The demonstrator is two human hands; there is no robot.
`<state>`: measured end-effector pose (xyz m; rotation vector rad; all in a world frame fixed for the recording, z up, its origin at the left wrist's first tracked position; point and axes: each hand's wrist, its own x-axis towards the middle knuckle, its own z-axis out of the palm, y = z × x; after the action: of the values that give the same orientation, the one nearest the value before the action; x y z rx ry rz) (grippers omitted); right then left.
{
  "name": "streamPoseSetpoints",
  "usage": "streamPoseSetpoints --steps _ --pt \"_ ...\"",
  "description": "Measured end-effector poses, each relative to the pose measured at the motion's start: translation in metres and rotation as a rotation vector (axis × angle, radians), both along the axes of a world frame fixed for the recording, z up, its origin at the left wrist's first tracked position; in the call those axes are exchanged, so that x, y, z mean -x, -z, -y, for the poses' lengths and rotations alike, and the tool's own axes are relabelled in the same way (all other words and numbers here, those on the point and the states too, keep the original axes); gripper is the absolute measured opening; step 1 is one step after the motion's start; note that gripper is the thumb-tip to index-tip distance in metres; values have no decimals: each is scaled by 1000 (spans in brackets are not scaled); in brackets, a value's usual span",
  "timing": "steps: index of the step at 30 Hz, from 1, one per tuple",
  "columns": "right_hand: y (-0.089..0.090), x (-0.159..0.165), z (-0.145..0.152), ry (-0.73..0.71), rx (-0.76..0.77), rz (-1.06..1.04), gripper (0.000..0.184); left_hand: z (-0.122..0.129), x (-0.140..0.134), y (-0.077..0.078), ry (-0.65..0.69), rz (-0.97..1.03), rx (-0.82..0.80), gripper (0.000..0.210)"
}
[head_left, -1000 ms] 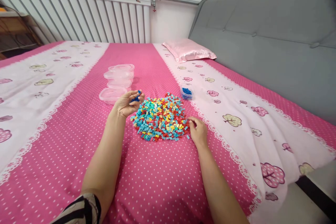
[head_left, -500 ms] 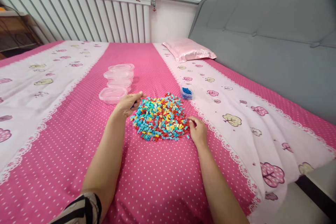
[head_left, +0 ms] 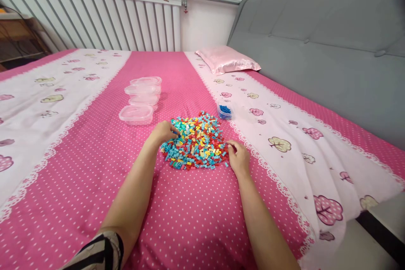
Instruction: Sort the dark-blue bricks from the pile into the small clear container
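A heap of small, colourful plastic building bricks (head_left: 196, 143) in light blue, teal, red and yellow lies on the pink bedspread. At the heap's upper left edge my left hand (head_left: 165, 131) reaches in with bent fingers. Dark blue bricks (head_left: 175, 133) show at its fingertips, partly hidden by the hand. My right hand (head_left: 239, 158) rests at the heap's right edge, its thumb and index finger close together near red bricks. Whether it holds anything is hidden. Just beyond the heap, a small clear tub (head_left: 225, 115) holds blue bricks (head_left: 225, 109).
Several clear plastic tubs (head_left: 136, 114) stand in a row left of and behind the heap. A pink pillow (head_left: 226, 60) lies by the grey headboard (head_left: 310, 42). A white radiator (head_left: 104, 17) runs along the wall behind the bed (head_left: 158, 65).
My left hand has moved right and down, from beside the clear tubs onto the heap's left part, with the fingers now among the bricks. My right hand has stayed in place.
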<state>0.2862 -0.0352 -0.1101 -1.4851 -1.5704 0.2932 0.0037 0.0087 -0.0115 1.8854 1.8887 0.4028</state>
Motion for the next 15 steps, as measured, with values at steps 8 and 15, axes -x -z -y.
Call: streamPoseSetpoints --steps 8,15 --pt "-1 0 0 3 2 4 28 2 2 0 44 65 3 18" --pt "-1 0 0 9 6 7 28 8 8 -11 -114 1063 192 17"
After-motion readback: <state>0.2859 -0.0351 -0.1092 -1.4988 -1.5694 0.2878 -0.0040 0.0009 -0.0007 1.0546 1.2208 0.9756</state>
